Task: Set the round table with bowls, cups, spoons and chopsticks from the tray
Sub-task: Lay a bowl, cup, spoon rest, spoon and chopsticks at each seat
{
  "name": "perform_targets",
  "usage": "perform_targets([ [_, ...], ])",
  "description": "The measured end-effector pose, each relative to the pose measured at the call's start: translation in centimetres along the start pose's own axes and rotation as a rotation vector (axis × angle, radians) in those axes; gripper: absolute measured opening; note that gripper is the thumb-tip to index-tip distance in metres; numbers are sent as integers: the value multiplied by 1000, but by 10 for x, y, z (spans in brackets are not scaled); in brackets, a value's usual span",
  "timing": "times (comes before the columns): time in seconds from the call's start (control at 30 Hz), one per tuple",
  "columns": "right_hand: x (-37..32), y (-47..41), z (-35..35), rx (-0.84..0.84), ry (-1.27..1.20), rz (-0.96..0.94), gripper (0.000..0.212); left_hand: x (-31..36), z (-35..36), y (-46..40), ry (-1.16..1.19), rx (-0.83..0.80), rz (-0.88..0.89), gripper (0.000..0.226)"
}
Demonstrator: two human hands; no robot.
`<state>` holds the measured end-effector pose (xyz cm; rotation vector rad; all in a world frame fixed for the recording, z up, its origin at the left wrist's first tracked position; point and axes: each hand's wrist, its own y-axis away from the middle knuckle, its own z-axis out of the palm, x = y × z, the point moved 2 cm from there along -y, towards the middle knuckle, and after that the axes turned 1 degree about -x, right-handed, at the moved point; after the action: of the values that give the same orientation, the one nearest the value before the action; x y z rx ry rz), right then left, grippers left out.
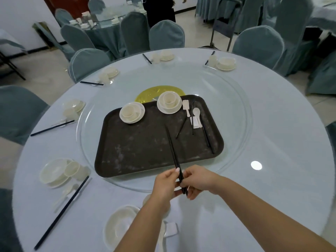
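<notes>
A pair of black chopsticks (171, 148) slants over the near edge of the dark tray (138, 150). My left hand (166, 184) and my right hand (197, 180) both pinch its near end above the glass turntable's rim. Two cup-and-bowl sets (132, 112) (169, 102) stand on the tray's far side, with white spoons (196, 113) and more loose chopsticks (207, 137) at its right. Under my left forearm sits a white bowl and plate (120, 224), with a spoon and rest (170, 229) beside it.
The tray lies on a glass turntable (236, 113) on the round table (281, 142). Several place settings (60, 171) ring the left and far edge. Covered chairs (166, 35) surround the table. A person in black stands at the back by another table.
</notes>
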<state>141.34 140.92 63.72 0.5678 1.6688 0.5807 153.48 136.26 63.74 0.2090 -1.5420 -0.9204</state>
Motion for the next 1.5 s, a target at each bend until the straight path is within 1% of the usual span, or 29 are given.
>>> perform_targets([
  [0.17, -8, 9, 12, -34, 77, -56, 5, -5, -12, 15, 0, -18, 12, 19],
  [0.23, -10, 12, 17, -55, 115, -65, 16, -6, -20, 22, -24, -30, 32, 19],
  [0.27, -12, 14, 17, -75, 141, -64, 19, -6, -23, 25, -32, -40, 41, 19],
  [0.33, -17, 17, 13, -79, 185, -81, 17, -9, -30, 33, -25, -52, 55, 19],
  [0.4, -23, 18, 7, 15, 118, -116, 17, -13, -37, 41, -19, -49, 57, 17],
  [0.5, -30, 18, 5, 154, -141, -176, 23, -25, -46, 52, -29, -79, 60, 17],
  [0.57, -34, 16, 13, 179, -180, -216, 28, -34, -51, 59, -14, -87, 60, 16],
  [0.73, -36, 13, 34, 219, -312, -285, 15, -46, -64, 68, 52, -70, 67, 16],
  [0.93, -43, 12, 51, 252, -337, -306, 13, -56, -75, 74, 109, -117, 95, 16],
  [1.07, -41, 13, 55, 277, -384, -312, 16, -61, -80, 76, 118, -162, 100, 17],
  [1.27, -34, 18, 61, 284, -428, -293, 14, -70, -86, 74, 118, -192, 72, 16],
  [1.43, -25, 21, 64, 302, -425, -275, 13, -73, -88, 75, 72, -228, 94, 28],
  [1.5, -20, 23, 63, 314, -443, -267, 13, -75, -87, 75, 62, -241, 97, 28],
])
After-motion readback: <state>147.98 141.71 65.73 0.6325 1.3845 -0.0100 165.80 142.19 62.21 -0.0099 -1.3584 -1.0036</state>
